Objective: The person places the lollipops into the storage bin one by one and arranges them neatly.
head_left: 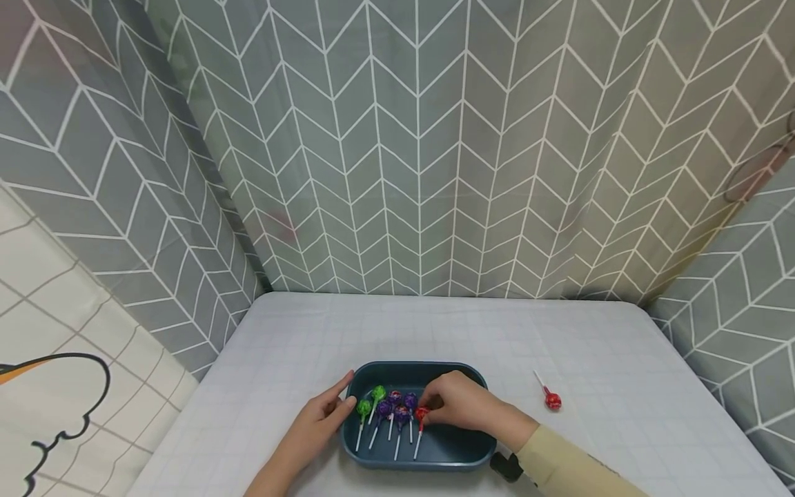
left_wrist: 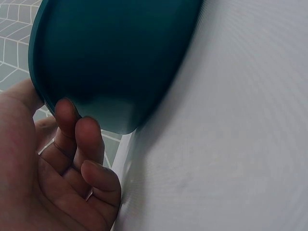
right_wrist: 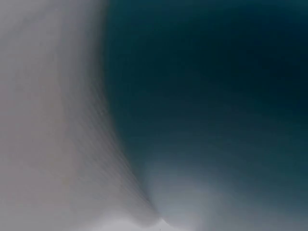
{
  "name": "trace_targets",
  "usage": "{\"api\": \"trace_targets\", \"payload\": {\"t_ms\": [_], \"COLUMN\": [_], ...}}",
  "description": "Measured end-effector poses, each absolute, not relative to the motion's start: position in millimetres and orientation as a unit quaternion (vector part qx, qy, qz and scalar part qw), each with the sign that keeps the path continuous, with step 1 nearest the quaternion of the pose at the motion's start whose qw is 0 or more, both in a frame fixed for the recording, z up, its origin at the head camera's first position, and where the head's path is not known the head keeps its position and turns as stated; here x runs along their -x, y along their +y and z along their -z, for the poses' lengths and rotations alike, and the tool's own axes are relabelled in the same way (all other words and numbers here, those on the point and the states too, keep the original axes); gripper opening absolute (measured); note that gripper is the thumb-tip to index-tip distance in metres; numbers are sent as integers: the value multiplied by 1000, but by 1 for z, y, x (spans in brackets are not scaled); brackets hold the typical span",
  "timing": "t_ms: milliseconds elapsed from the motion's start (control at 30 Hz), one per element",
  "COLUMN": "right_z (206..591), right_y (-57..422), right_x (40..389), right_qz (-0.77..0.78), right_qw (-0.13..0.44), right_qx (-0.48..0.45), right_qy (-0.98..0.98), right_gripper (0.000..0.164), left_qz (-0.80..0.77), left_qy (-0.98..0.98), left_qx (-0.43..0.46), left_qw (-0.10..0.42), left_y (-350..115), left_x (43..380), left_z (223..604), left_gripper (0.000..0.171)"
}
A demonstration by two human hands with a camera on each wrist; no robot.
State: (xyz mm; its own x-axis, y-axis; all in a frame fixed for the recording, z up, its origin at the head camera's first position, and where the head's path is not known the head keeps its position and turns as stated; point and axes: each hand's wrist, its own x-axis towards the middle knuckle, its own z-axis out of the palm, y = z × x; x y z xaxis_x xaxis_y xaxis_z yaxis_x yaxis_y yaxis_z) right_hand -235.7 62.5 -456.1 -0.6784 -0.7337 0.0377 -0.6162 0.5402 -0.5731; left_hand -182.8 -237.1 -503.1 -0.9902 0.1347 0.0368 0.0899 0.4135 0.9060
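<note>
A dark teal tray sits on the table with a row of lollipops in its left half. Two green lollipops lie leftmost, then several purple ones. My right hand reaches into the tray and pinches a red lollipop by its head, stick pointing toward me, at the row's right end. At the tray's left end, my left hand grips the rim. The left wrist view shows that hand's curled fingers against the tray wall. Only the blurred tray side fills the right wrist view, without the hand.
Another red lollipop lies on the white tablecloth to the right of the tray. A black wrist device is beside the tray's lower right corner. A patterned curtain hangs behind the table.
</note>
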Motion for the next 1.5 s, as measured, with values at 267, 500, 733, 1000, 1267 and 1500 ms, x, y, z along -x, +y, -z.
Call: {"api": "trace_targets", "payload": {"t_ms": [267,500,733,1000,1267,1500], "right_z": [455,459,459,456,453,435], "right_y": [60,61,62,63,64,76], "right_x": [234,235,235,233,232,231], "right_qz": [282,284,292,301,308,325], "right_qw": [108,108,109,115,117,100], "right_qx": [382,374,375,371,368,353], "right_qy": [873,876,873,871,869,871], "right_gripper": [12,14,17,22,24,28], "left_qz": [-521,-514,-514,-516,-513,-513], "left_qy": [851,855,855,854,857,857], "left_qx": [-62,-58,-57,-57,-55,-52], "left_qw": [24,32,28,22,21,24], "left_y": [-236,-235,-235,-235,-233,-234], "left_x": [185,186,186,187,186,187], "left_z": [504,504,506,510,508,509], "left_gripper": [56,57,57,57,59,58]}}
